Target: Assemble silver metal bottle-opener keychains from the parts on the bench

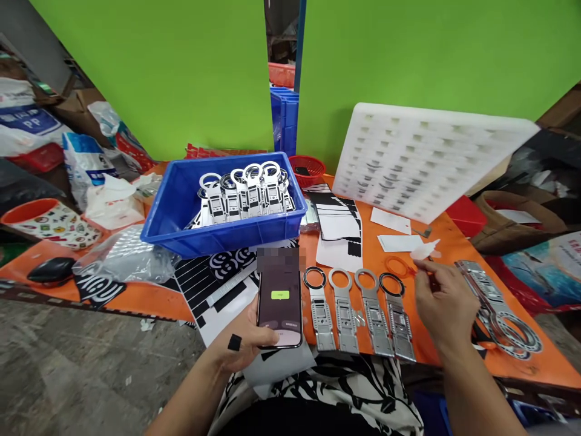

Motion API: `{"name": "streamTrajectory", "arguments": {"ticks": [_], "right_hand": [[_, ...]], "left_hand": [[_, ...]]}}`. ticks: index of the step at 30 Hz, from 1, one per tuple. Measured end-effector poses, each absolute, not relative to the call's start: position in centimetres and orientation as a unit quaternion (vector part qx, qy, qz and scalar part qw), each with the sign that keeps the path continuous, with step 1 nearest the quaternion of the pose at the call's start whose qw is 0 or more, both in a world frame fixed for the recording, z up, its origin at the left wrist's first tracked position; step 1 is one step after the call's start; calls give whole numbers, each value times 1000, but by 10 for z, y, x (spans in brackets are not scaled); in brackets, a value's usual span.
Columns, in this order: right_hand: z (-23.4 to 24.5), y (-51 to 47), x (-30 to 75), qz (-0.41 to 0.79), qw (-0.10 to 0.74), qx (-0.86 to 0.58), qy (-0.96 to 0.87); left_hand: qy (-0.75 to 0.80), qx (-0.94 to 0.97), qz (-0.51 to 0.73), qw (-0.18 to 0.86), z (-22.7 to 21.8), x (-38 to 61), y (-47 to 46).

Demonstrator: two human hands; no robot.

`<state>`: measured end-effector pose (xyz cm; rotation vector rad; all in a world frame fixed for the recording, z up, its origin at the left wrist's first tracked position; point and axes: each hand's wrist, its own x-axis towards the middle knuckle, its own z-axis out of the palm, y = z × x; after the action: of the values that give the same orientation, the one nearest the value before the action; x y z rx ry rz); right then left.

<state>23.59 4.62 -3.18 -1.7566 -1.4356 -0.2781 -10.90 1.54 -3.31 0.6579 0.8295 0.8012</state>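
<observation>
My left hand (247, 333) is closed around a smartphone (280, 315), its thumb lying on the lower part of the lit screen. A small black square (235, 343) sticks to that wrist. Over the right of the orange table, my right hand (445, 300) has its fingers curled in; what they hold, if anything, is hidden. Just beyond its fingertips are an orange ring (398, 266) and a small white scrap (425, 250). Between the hands lies a row of several flat grey pieces with ring ends (345, 315). More such pieces are stacked (499, 309) right of my right hand.
A blue bin (222, 233) holds several ring-ended pieces (254, 194). Black-and-white sticker sheets (338, 221) lie behind the row. A white slotted foam board (431, 157) leans at the back right. Plastic bags (131, 254) and a black mouse (52, 270) are at left; green panels (181, 72) stand behind.
</observation>
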Motion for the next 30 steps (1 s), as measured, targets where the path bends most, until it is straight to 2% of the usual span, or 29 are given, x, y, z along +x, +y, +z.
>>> {"name": "streamTrajectory", "arguments": {"ticks": [2,4,8,11,17,22,24,27,29,30], "right_hand": [[-18,27,211,-23,442,-695,-566],[-9,6,182,170,455,-654,-579],[-2,-19,129,542,368,-544,-524],[-2,-20,115,665,372,-476,-438],[7,-9,133,674,495,-463,-294],[2,29,175,582,563,-532,-247],[-4,55,193,511,593,-588,-205],[-12,94,212,487,604,-605,-179],[-17,115,219,480,608,-611,-163],[-20,124,220,479,608,-613,-154]], "left_hand": [[358,312,372,798,-26,-108,14],[321,306,379,812,-17,-103,12],[290,277,414,817,-1,-80,11],[300,279,422,809,2,-59,16],[279,371,392,794,9,-26,38],[386,512,373,670,8,-47,45],[451,586,348,576,3,-73,46],[576,680,331,310,-10,-118,55],[622,726,261,131,-19,-141,65],[631,729,245,104,-23,-149,70]]}}
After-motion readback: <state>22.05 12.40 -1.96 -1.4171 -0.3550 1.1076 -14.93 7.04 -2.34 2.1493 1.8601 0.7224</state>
